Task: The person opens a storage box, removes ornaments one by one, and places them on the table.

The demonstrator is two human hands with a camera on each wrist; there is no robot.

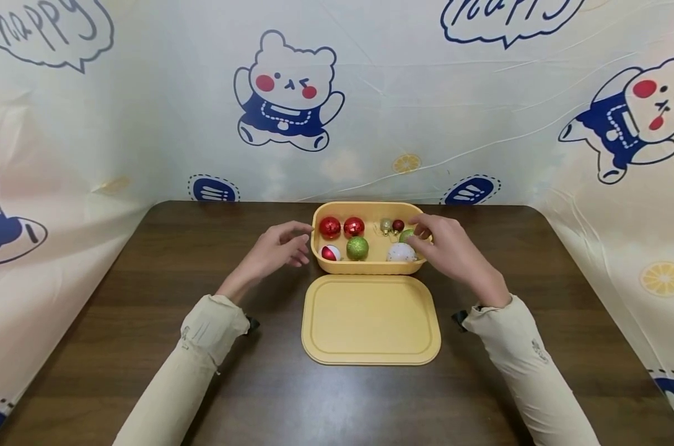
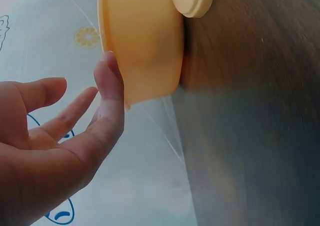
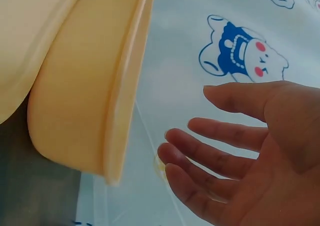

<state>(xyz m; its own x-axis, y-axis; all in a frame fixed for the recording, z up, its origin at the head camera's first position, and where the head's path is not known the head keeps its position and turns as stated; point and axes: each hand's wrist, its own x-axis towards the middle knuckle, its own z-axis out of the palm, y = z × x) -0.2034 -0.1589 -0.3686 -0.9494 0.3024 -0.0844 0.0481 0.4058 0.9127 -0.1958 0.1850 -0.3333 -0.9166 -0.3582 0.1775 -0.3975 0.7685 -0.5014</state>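
A yellow plastic box near the table's far edge holds several Christmas baubles. Two shiny red baubles lie at its left, above a red-and-white one and a glittery green one. On the right are a white bauble, a small gold one and a small dark red one. Another green bauble is partly covered by my right hand, which hovers over the box's right end, fingers loosely bent around nothing. My left hand is at the left end, one fingertip right at the rim.
A flat yellow lid lies on the dark wooden table just in front of the box. Behind and beside the table hangs a pale curtain printed with bears and orange slices.
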